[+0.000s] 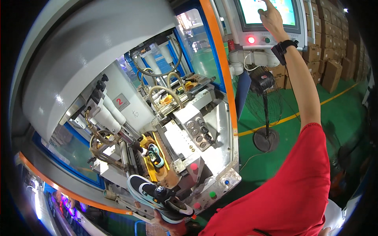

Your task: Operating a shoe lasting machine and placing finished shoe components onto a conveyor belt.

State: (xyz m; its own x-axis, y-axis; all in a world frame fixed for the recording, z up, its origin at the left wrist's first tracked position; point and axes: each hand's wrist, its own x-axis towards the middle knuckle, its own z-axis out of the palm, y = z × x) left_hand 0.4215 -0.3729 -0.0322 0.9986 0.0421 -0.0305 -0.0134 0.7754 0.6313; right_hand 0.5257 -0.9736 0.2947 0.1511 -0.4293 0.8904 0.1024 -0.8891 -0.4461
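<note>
At the lower middle, my left hand is closed around a black sneaker with a pale blue-white sole, holding it tilted in front of the machine. Part of that hand is hidden under the shoe. A dark rounded piece shows at the shoe's middle. Up at the right, my right hand reaches to a lit touchscreen, its index finger stretched out against the screen and nothing held. Inside the machine's near bay, a light blue and black sneaker sits between yellow pads.
The large grey machine has an orange-edged frame, hoses and cylinders. Red and green push buttons line its front corner. A floor fan stands below the screen. Stacked cartons fill the back right.
</note>
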